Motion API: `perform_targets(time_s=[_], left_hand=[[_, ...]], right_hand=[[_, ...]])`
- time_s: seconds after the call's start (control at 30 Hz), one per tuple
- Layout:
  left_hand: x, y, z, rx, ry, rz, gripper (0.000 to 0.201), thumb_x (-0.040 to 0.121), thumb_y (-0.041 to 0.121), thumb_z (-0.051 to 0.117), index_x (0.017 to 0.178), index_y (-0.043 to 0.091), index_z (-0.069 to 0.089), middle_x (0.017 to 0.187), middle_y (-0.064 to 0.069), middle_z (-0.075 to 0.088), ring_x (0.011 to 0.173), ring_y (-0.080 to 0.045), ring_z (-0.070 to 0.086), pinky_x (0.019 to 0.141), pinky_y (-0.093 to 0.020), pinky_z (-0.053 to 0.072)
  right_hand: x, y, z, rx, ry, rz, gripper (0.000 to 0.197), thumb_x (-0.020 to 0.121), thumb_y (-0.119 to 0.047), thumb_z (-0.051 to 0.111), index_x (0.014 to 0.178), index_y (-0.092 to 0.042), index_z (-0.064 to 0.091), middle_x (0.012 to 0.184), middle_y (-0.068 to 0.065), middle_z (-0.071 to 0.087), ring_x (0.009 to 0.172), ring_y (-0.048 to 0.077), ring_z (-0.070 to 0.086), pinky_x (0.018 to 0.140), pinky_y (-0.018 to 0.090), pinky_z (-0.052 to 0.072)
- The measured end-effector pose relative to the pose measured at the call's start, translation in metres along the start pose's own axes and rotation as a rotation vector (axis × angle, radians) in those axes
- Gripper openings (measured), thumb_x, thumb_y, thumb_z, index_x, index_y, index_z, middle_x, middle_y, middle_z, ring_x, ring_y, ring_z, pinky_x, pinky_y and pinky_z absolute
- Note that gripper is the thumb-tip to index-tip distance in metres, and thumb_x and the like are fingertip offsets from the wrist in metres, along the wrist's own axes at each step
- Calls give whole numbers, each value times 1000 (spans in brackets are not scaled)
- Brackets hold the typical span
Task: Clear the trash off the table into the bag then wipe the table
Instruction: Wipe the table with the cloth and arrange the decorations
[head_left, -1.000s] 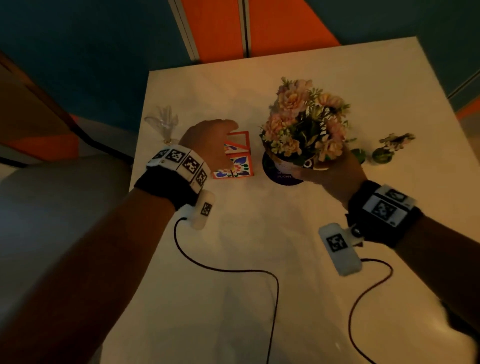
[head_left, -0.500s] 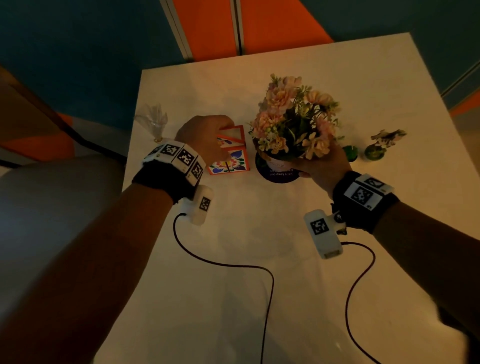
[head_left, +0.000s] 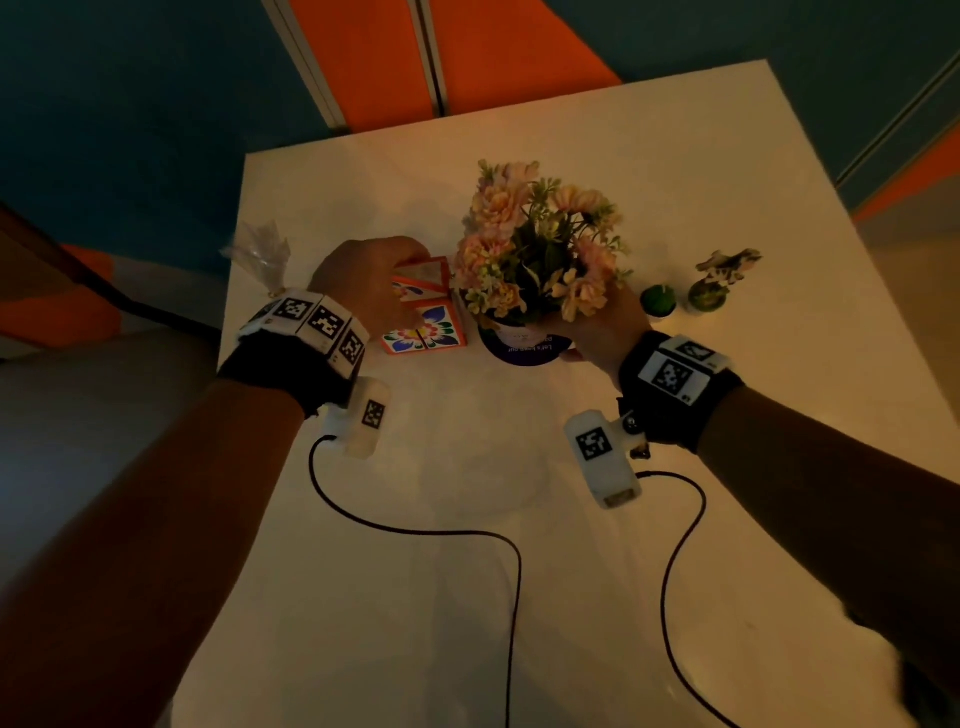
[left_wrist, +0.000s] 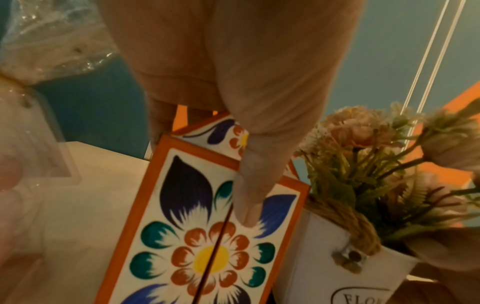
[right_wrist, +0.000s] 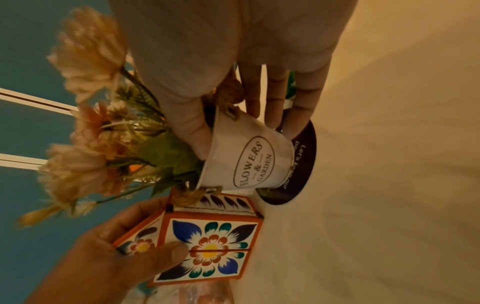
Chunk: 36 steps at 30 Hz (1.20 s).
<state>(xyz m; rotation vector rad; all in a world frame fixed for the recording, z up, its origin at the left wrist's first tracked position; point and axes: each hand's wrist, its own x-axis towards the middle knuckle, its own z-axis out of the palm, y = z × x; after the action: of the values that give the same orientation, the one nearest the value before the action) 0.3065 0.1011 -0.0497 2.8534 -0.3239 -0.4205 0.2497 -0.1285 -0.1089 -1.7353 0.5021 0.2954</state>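
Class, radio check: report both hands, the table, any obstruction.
Left hand grips painted box. Right hand holds flower pot. Table unwiped; clear wrapper at left edge.

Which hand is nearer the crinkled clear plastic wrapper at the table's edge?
Left. The left hand grips the box beside the wrapper; the right hand holds the pot farther away.

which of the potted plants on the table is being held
The big white flower pot with pink flowers, gripped by the right hand; the two small green pots beyond it stand untouched.
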Motion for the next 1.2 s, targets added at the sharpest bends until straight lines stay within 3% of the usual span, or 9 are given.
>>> perform_targets(time_s=[0.1,0.2,0.37,0.47,0.53,0.63,0.73,0.93,1.2], left_hand=[[-4,6,-4,2,-28,-26,78,64,20,84,134,22,49,128,-5,59,113,-24,58,95,-34,45],[-20,16,-17,-29,81,-62,83,66,20,84,138,25,43,136,-2,51,120,-22,51,99,-36,43],[-82,45,-13,-137,566,134,11,82,12,66,93,10,63,87,-3,63,74,-9,53,64,-15,38],[-97,76,39,-268,368,285,5,79,13,63,74,11,63,67,5,58,54,-4,44,56,-20,46],[-93,99,76,-239,151,305,6,81,17,63,85,15,67,78,3,63,57,0,43,63,-33,52],[-70,133,111,-164,22,299,34,89,21,57,123,17,59,124,0,58,87,-15,62,81,-35,53],[-41,158,125,-81,7,254,52,94,18,49,144,18,35,153,0,29,124,-22,51,92,-39,51],[5,177,140,109,29,80,57,96,17,41,148,17,19,156,-7,14,142,-31,20,105,-44,39],[29,182,143,120,32,-26,45,94,12,39,138,17,33,137,-13,42,123,-38,44,92,-48,44]], right_hand=[[-8,-7,-5,61,-75,-103,59,74,-10,80,125,-18,51,108,-15,60,91,-1,59,77,23,53],[-19,-6,-27,71,-2,-54,69,73,-12,81,129,-22,43,112,-9,56,91,15,58,66,36,54],[-36,22,-84,-236,81,-153,26,85,-11,69,109,-13,58,104,3,61,74,30,59,73,49,57],[-34,35,-104,-508,63,-196,17,89,-15,65,105,-15,61,96,1,61,75,25,56,77,42,50],[-27,34,-109,-666,37,-210,24,90,-18,63,114,-15,60,103,1,61,83,23,55,82,39,47],[-12,27,-107,-904,-40,-239,42,94,-19,56,135,-16,49,141,8,46,120,32,50,103,39,39],[3,22,-100,-1124,-171,-232,58,96,-11,50,149,-17,27,160,5,15,144,32,26,116,42,29],[16,11,-97,-1292,-266,-139,70,94,-4,44,153,-16,8,162,8,-3,140,42,28,108,44,39],[30,8,-93,-1367,-245,-231,45,97,-10,42,140,-6,31,133,19,41,107,40,55,74,39,42]])
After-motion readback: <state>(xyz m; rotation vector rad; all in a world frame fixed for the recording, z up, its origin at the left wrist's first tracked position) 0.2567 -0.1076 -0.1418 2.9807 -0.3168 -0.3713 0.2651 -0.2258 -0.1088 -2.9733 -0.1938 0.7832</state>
